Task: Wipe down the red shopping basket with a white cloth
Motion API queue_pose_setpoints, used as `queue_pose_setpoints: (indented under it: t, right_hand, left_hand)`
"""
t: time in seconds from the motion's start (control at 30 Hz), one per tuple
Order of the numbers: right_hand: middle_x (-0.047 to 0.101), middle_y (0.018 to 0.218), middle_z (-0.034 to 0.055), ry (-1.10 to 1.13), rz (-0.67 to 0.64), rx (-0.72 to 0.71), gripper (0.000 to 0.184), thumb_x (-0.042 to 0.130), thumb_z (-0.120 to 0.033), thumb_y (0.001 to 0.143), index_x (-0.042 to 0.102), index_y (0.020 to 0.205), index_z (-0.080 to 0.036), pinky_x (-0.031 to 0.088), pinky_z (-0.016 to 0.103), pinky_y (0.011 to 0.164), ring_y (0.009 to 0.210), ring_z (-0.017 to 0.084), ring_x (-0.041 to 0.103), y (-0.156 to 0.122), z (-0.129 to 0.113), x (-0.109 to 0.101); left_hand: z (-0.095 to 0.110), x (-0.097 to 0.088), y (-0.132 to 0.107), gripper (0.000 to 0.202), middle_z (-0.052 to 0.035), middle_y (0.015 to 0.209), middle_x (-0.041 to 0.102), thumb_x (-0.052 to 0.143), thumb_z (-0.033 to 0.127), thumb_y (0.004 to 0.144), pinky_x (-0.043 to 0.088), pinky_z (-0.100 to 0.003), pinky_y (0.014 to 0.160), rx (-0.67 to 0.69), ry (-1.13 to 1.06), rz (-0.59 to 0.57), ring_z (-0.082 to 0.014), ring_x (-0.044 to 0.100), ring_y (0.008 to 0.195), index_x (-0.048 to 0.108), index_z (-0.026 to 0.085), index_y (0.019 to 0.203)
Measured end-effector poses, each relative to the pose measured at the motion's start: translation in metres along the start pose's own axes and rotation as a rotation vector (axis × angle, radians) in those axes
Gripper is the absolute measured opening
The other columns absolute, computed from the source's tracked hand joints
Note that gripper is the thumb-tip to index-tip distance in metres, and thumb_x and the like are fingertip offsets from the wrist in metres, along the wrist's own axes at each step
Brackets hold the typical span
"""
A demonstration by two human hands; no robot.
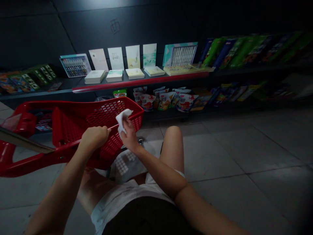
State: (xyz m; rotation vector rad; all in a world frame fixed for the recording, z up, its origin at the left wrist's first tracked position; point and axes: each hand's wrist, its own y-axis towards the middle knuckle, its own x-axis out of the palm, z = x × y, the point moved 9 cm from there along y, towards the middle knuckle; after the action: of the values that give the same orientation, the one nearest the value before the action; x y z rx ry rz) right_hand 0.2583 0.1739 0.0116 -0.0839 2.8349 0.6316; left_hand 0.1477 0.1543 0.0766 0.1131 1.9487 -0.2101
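Note:
A red plastic shopping cart (pixel 70 127) stands in front of me, its slotted basket turned to the right. My left hand (pixel 95 137) is closed over the near rim of the basket. Farther right along that rim, my right hand (pixel 129 135) holds a crumpled white cloth (pixel 123 118), which could also be a paper wipe. The cloth lies against the rim near the basket's right end. Part of it is hidden by my fingers.
Behind the cart runs a dark shelf with a red edge strip (pixel 141 81). It bears notebooks (pixel 134 73), boxed pen sets (pixel 75 65) and green packs (pixel 216 52). Snack bags (pixel 166 99) fill the lower shelf. My bent knee (pixel 173 137) is right of the cart, above grey floor tiles (pixel 225 147).

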Motion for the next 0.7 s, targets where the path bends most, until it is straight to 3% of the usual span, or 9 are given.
queue_pose_setpoints:
  t: [0.07, 0.13, 0.23, 0.3, 0.37, 0.47, 0.53, 0.7]
  right_hand:
    - [0.056, 0.127, 0.0039, -0.335, -0.135, -0.243, 0.039, 0.043, -0.016, 0.088, 0.058, 0.123, -0.025, 0.033, 0.041, 0.105, 0.114, 0.024, 0.045, 0.007, -0.011, -0.002]
    - [0.055, 0.13, 0.0023, -0.55, -0.194, -0.292, 0.04, 0.038, -0.016, 0.091, 0.058, 0.125, -0.027, 0.032, 0.044, 0.102, 0.111, 0.025, 0.043, 0.024, 0.002, -0.017]
    - [0.056, 0.127, 0.0056, -0.778, -0.09, -0.085, 0.043, 0.032, -0.014, 0.093, 0.058, 0.125, -0.023, 0.037, 0.042, 0.092, 0.104, 0.025, 0.043, 0.054, 0.034, -0.059]
    - [0.055, 0.127, 0.0063, -0.875, -0.043, 0.034, 0.042, 0.029, -0.015, 0.093, 0.058, 0.123, -0.023, 0.038, 0.04, 0.087, 0.102, 0.025, 0.042, 0.057, 0.04, -0.069]
    - [0.054, 0.13, 0.0044, -0.925, -0.078, 0.011, 0.041, 0.026, -0.02, 0.096, 0.058, 0.122, -0.025, 0.039, 0.039, 0.083, 0.103, 0.025, 0.041, 0.046, 0.027, -0.052]
    - [0.05, 0.135, 0.0011, -0.929, -0.206, -0.188, 0.04, 0.025, -0.028, 0.098, 0.052, 0.127, -0.029, 0.039, 0.039, 0.082, 0.105, 0.025, 0.04, 0.024, -0.003, -0.012]
    - [0.05, 0.136, 0.0008, -0.935, -0.266, -0.25, 0.039, 0.026, -0.028, 0.098, 0.052, 0.127, -0.03, 0.039, 0.039, 0.083, 0.105, 0.025, 0.04, 0.022, -0.008, -0.011]
    - [0.056, 0.126, 0.0073, -1.03, -0.183, 0.038, 0.04, 0.03, -0.016, 0.093, 0.062, 0.116, -0.023, 0.04, 0.038, 0.081, 0.098, 0.024, 0.044, 0.058, 0.042, -0.092]
  left_hand:
    - [0.002, 0.0, -0.001, 0.057, -0.0199, 0.088, 0.072, 0.019, 0.045, 0.093, 0.051, -0.042, 0.068, 0.0, -0.011, 0.002, -0.0349, 0.069, 0.081, 0.065, 0.012, 0.099]
    - [0.004, 0.001, -0.002, 0.055, -0.0193, 0.089, 0.072, 0.023, 0.047, 0.092, 0.051, -0.04, 0.07, 0.001, -0.024, -0.001, -0.0336, 0.069, 0.082, 0.065, 0.012, 0.1]
    - [0.007, 0.001, -0.002, 0.053, -0.0189, 0.089, 0.072, 0.024, 0.046, 0.092, 0.051, -0.042, 0.07, 0.0, -0.028, 0.003, -0.0339, 0.069, 0.081, 0.065, 0.013, 0.099]
    - [0.009, 0.0, -0.002, 0.053, -0.0189, 0.088, 0.072, 0.023, 0.043, 0.093, 0.051, -0.042, 0.069, 0.002, -0.023, 0.007, -0.0345, 0.069, 0.081, 0.065, 0.012, 0.097]
    - [0.01, 0.0, -0.002, 0.051, -0.019, 0.087, 0.072, 0.023, 0.041, 0.093, 0.051, -0.042, 0.068, 0.002, -0.019, 0.008, -0.0344, 0.069, 0.081, 0.065, 0.012, 0.097]
    - [0.012, -0.001, -0.004, 0.05, -0.0189, 0.086, 0.072, 0.024, 0.041, 0.093, 0.05, -0.041, 0.066, 0.019, -0.006, 0.015, -0.0342, 0.069, 0.08, 0.064, 0.011, 0.097]
    - [0.013, -0.003, -0.006, 0.048, -0.0184, 0.085, 0.071, 0.025, 0.041, 0.093, 0.05, -0.04, 0.065, 0.034, 0.001, 0.025, -0.0344, 0.069, 0.079, 0.064, 0.012, 0.097]
    - [0.014, -0.004, -0.01, 0.05, -0.017, 0.081, 0.071, 0.025, 0.045, 0.093, 0.05, -0.039, 0.065, 0.035, -0.009, 0.022, -0.0334, 0.069, 0.076, 0.064, 0.013, 0.094]
